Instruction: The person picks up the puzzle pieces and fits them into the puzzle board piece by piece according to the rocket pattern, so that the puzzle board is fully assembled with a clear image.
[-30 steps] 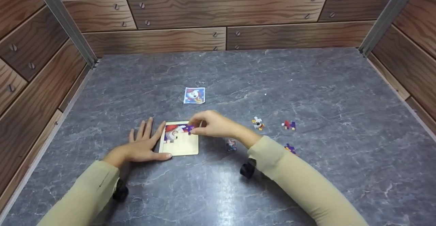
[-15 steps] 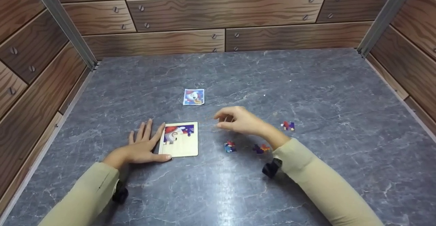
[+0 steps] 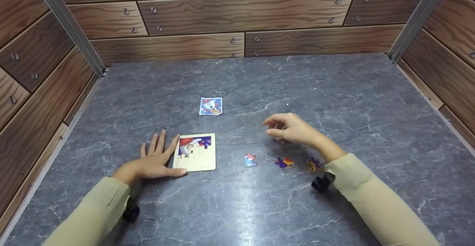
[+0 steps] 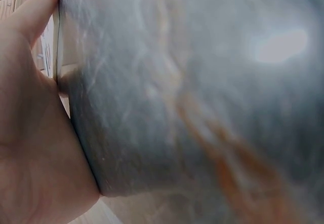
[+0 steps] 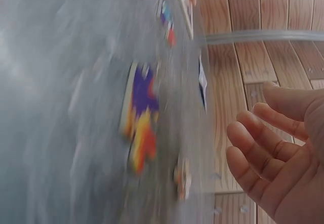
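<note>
My left hand (image 3: 154, 160) lies flat with spread fingers on the table, its thumb and index finger touching the left side of a puzzle board (image 3: 200, 160). Joined pieces with a red, white and purple picture fill part of the board's upper area. Above the table, to the right of the board, my right hand (image 3: 291, 129) hovers with loosely bent fingers. In the right wrist view, this hand (image 5: 283, 153) holds nothing. A puzzle piece (image 5: 183, 178) below it is mostly hidden by the hand in the head view. A purple-and-orange puzzle piece (image 3: 284, 162) lies nearer the front.
A blue-and-red puzzle piece (image 3: 251, 160) lies just right of the board. Another purple-and-orange piece (image 3: 314, 164) sits beside the right sleeve. Behind the board is a small picture card (image 3: 211, 106). Wood-patterned walls (image 3: 237, 16) enclose the grey marbled table (image 3: 222, 216).
My right hand has let go of the purple piece, which stays at the board's upper right, and has moved right across the table. The left hand has kept its place.
</note>
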A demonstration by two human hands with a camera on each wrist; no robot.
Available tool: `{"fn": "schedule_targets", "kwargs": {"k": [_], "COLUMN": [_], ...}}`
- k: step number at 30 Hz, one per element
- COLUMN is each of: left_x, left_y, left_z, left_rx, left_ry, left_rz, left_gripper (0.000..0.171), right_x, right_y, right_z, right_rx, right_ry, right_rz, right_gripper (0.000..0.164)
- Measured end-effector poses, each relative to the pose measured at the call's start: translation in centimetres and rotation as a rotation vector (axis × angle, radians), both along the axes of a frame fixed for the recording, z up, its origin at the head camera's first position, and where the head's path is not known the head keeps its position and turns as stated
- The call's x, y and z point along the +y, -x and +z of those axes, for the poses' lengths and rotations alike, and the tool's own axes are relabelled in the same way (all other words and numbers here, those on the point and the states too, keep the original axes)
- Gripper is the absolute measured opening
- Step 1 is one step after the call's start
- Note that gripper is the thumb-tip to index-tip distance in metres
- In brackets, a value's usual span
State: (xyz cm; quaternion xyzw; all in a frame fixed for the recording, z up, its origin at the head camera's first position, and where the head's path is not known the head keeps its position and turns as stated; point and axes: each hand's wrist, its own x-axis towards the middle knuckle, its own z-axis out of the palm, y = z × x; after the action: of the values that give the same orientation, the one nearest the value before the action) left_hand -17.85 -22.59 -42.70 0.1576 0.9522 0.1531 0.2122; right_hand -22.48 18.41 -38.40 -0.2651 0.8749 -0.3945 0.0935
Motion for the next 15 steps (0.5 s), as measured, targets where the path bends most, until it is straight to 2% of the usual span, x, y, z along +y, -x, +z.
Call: {"fn": "schedule_targets", "kwargs": {"k": [8, 15], "left_x": [-0.1, -0.1], "left_y": [-0.1, 0.0], "left_z": [-0.2, -0.2], "left_rx": [-0.004, 0.01], "left_ry": [-0.004, -0.004], "left_rz": [0.008, 0.0], "left_gripper": [0.111, 0.111], "right_x": [2.9, 3.9], "right_y": [0.4, 0.6], "right_z": [-1.4, -2.4], "right_rx": [0.06, 0.053], "right_ry": [-0.042, -0.086], "right_rz": [-0.066, -0.097], "right_gripper": [0.029, 0.03]}}
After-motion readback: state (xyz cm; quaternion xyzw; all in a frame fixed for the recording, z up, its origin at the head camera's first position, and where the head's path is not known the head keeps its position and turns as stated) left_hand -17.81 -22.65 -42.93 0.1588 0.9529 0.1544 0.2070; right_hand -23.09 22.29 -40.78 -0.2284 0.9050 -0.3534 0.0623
